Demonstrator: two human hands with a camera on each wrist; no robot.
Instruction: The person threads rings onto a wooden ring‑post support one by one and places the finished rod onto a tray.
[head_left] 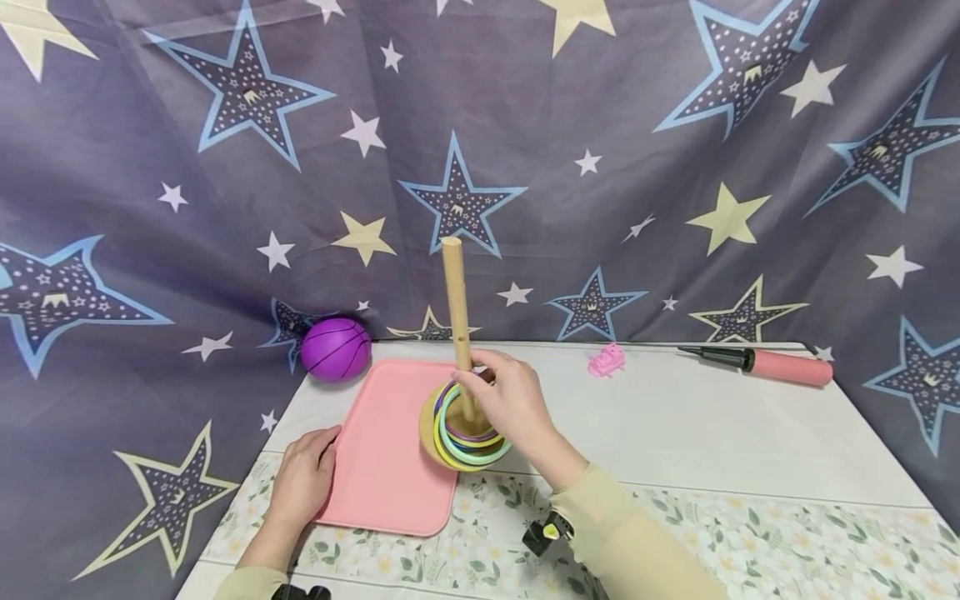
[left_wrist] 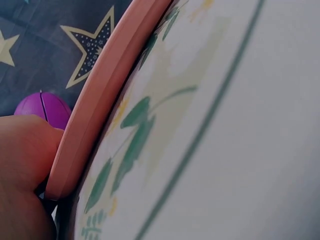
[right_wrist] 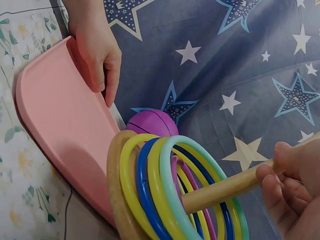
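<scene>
My right hand [head_left: 510,400] grips the wooden post [head_left: 456,300] of a ring-toss stand, low down in the head view. Around the post, several plastic rings [right_wrist: 172,220] in yellow, blue, mint and purple lie stacked over the round wooden base [right_wrist: 116,172]. That base overlaps the right side of a pink tray [head_left: 390,492]. At the tray's left edge, my left hand [head_left: 303,471] holds the rim, thumb on the inner side and fingers outside. The left wrist view shows the same rim [left_wrist: 105,80] close up beside the hand.
A purple ball [head_left: 336,350] sits behind the tray at the back left. Towards the back right are a small pink toy [head_left: 607,360] and a pink-and-black hand pump [head_left: 787,367]. A star-printed curtain [head_left: 525,100] hangs behind the table with its floral cloth [head_left: 750,533].
</scene>
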